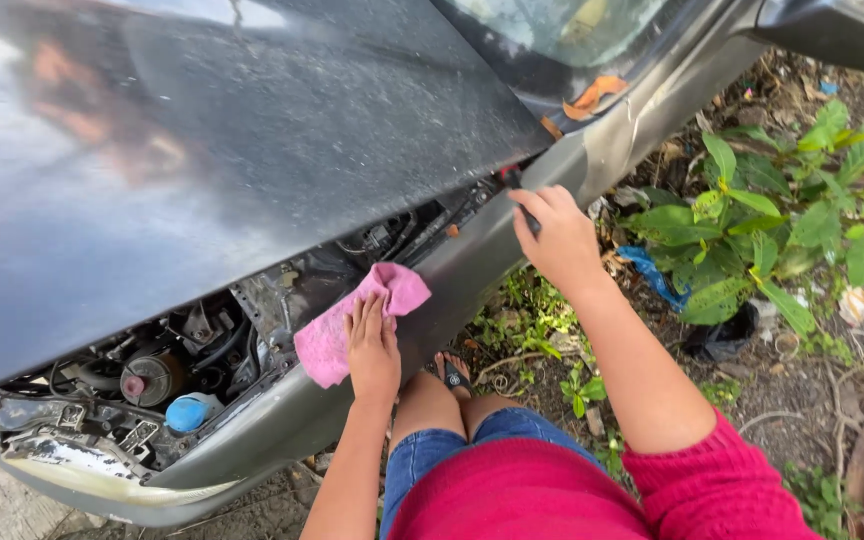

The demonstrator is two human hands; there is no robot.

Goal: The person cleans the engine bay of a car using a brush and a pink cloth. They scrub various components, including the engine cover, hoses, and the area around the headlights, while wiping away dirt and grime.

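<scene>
1. The left hand (374,345) lies flat, fingers stretched out and close together, pressing a pink cloth (352,320) onto the top edge of the grey car fender (472,270); it grips nothing, it only pins the cloth down.
2. The right hand (557,240) sits further right along the same fender edge, fingers curled around a small dark object (529,218) (too hidden to say what it is), close to the rear corner of the raised hood (252,150).
3. The cloth drapes partly over the fender's inner lip, just above the open engine bay (182,370).
4. Risk, as I judge it: the hood hangs directly over both hands, and a knock to whatever holds it up could bring it down on the fingers. The cloth could also slide off the lip and drop among the hoses and metal edges.
5. Packaging and labels: a blue cap (190,410) sits near left in the bay, and beside it a dark round cap (147,380) with a red centre. A white scrap (857,303) lies far right among the green plants (782,230), and a blue scrap (652,272) sits at the fender's foot. No readable sign shows.
</scene>
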